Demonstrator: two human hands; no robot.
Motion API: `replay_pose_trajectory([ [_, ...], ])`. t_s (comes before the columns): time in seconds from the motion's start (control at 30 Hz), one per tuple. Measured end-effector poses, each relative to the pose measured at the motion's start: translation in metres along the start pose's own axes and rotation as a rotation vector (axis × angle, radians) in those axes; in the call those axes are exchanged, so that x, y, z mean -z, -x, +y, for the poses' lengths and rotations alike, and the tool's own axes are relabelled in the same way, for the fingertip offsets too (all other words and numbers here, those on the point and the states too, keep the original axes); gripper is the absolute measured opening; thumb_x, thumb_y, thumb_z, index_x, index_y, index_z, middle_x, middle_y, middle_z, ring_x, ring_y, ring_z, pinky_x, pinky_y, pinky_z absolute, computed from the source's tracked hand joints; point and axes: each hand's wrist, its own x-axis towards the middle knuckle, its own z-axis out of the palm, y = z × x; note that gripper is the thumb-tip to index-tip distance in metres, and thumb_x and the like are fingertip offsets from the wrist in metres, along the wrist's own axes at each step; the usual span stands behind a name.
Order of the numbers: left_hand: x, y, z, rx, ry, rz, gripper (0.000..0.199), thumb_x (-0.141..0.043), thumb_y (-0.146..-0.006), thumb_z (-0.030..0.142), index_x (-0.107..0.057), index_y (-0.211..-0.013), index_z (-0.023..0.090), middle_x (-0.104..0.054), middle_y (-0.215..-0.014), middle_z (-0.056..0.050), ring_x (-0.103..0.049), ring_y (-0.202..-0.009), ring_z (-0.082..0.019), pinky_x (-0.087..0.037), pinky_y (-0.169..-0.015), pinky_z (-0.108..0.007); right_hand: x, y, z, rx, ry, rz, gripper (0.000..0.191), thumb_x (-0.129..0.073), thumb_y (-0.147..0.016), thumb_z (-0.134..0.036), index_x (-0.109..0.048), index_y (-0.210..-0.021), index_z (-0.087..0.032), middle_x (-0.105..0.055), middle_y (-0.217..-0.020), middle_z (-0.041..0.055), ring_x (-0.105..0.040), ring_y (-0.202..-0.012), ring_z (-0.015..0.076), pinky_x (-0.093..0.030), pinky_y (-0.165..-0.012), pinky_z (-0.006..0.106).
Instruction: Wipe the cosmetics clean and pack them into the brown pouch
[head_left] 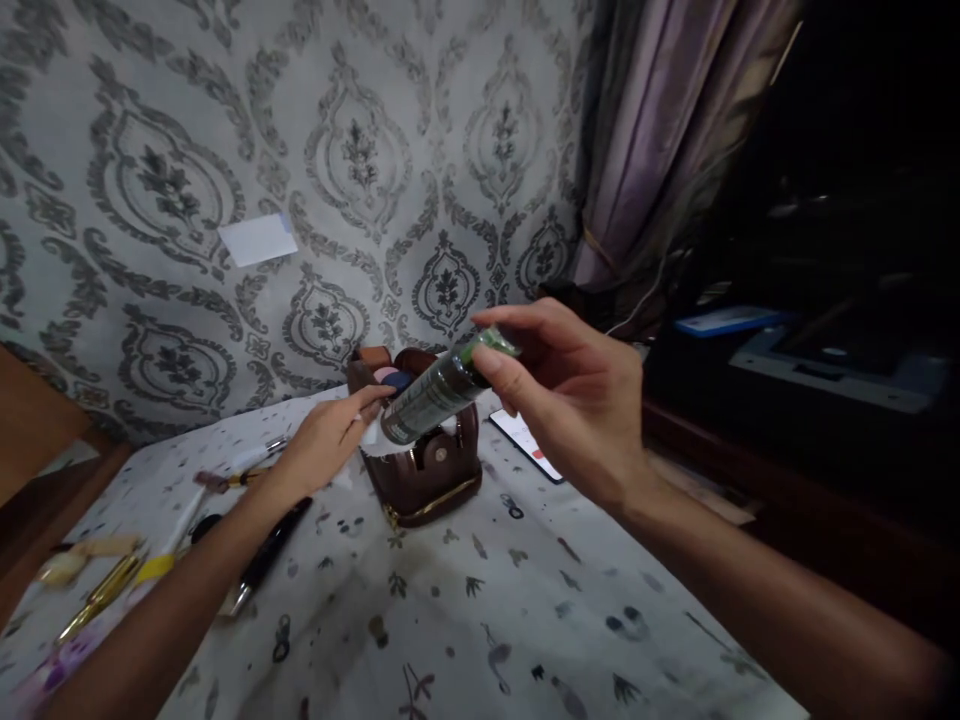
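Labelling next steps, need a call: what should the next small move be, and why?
Probably tip the dark bottle steeper and lower it into the brown bag: the right hand holds its green upper end, the free end slants down over the bag's opening, and the left hand is beside it. One picture can't confirm the direction.
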Motion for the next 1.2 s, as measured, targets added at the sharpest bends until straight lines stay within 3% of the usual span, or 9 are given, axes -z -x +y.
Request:
replay_pose_trajectory([
  [0.1,0.001,-0.019,-0.001,-0.022,-0.263,-0.144,0.042,-0.031,-0.096,0.036,-0.060,-0.124,0.023,-0.067,-0.072,-0.004,-0.063,-0.069,-0.024,-0.041,-0.059,-0.028,0.009,-0.012,0.008,0.029,0.009,0.041,0.017,-0.071,-0.083,-0.033,-0.069,-0.097,-0.022,-0.056,-0.079,0.0004,-0.051,-0.063,0.0115,-0.044,-0.052,0.025],
  [0.2,0.000,-0.020,0.001,-0.006,-0.332,-0.176,0.043,-0.029,-0.096,0.039,-0.060,-0.120,0.023,-0.066,-0.072,-0.004,-0.061,-0.065,-0.024,-0.037,-0.054,-0.028,0.014,-0.018,0.017,0.040,-0.001,0.063,0.018,-0.072,-0.083,-0.034,-0.069,-0.096,-0.023,-0.056,-0.078,0.0004,-0.052,-0.063,0.0116,-0.044,-0.051,0.024],
  [0.53,-0.025,0.016,-0.016,0.124,-0.128,0.115,0.045,-0.030,-0.097,0.047,-0.053,-0.125,0.021,-0.072,-0.102,-0.005,-0.068,-0.089,-0.021,-0.050,-0.079,-0.030,0.011,-0.011,0.040,0.014,-0.048,0.053,0.016,-0.070,-0.085,-0.032,-0.067,-0.098,-0.023,-0.057,-0.083,0.0007,-0.054,-0.066,0.0116,-0.048,-0.057,0.026],
  [0.63,-0.033,0.020,-0.019,0.120,-0.105,0.179,0.046,-0.031,-0.096,0.045,-0.054,-0.127,0.019,-0.069,-0.118,-0.008,-0.065,-0.104,-0.022,-0.049,-0.090,-0.032,0.010,-0.011,0.045,0.000,-0.019,0.044,0.017,-0.068,-0.086,-0.033,-0.068,-0.100,-0.023,-0.058,-0.084,0.0014,-0.055,-0.069,0.0126,-0.049,-0.060,0.028],
  [0.77,-0.038,0.019,-0.019,0.129,-0.088,0.210,0.046,-0.032,-0.096,0.043,-0.054,-0.128,0.019,-0.067,-0.124,-0.008,-0.063,-0.112,-0.023,-0.047,-0.095,-0.032,0.004,-0.014,0.054,0.025,0.036,0.024,0.017,-0.067,-0.086,-0.033,-0.068,-0.101,-0.024,-0.058,-0.085,0.0016,-0.054,-0.072,0.0139,-0.049,-0.065,0.029],
  [1.0,-0.042,0.021,-0.022,0.136,-0.068,0.230,0.045,-0.032,-0.097,0.041,-0.054,-0.129,0.018,-0.067,-0.124,-0.010,-0.064,-0.109,-0.024,-0.048,-0.092,-0.033,-0.025,-0.031,0.078,0.030,0.120,-0.165,0.013,-0.064,-0.085,-0.025,-0.068,-0.095,-0.018,-0.058,-0.082,0.0010,-0.053,-0.073,0.0140,-0.044,-0.068,0.027],
  [1.2,-0.045,0.021,-0.026,0.116,-0.040,0.246,0.043,-0.033,-0.097,0.039,-0.055,-0.128,0.018,-0.066,-0.126,-0.010,-0.063,-0.112,-0.023,-0.047,-0.096,-0.032,-0.058,-0.048,0.093,-0.030,0.296,-0.489,0.012,-0.065,-0.084,-0.020,-0.068,-0.094,-0.013,-0.063,-0.083,0.0024,-0.055,-0.076,0.0141,-0.040,-0.072,0.025],
])
